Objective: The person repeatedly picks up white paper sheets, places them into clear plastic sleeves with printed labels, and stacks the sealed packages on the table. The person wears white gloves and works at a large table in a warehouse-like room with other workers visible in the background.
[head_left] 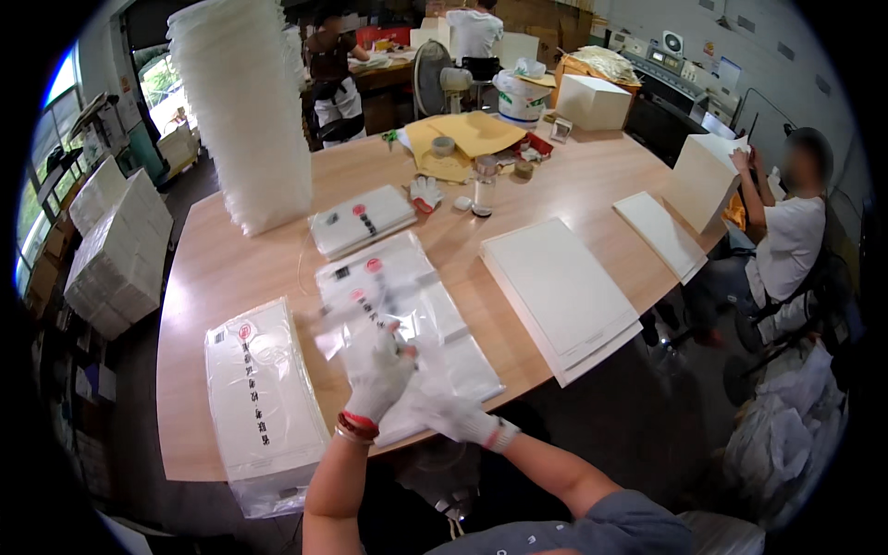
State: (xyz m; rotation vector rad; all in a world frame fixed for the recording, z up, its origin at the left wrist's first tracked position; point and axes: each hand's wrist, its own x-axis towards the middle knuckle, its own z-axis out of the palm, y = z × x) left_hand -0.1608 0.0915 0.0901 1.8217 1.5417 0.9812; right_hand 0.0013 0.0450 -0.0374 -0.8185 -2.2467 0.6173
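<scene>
In front of me lies a stack of clear plastic bags [449,324] with red and black print. My left hand [381,370], in a white knit glove with a red cuff, is closed on the top bag, whose raised part is smeared by motion. Beside it my right hand [460,416], also gloved, is over the stack's near edge; its fingers are too blurred to read. To the left lies a filled bag [264,388] with white sheets inside, its loose end hanging over the table edge. A pile of white paper sheets [560,291] lies to the right.
Another bag pile [363,220] lies beyond, near a tall white stack [240,111]. A glass bottle [484,185], spare glove [426,194] and yellow envelopes [472,134] are farther back. At right, a seated person [786,222] handles a white paper stack [698,180].
</scene>
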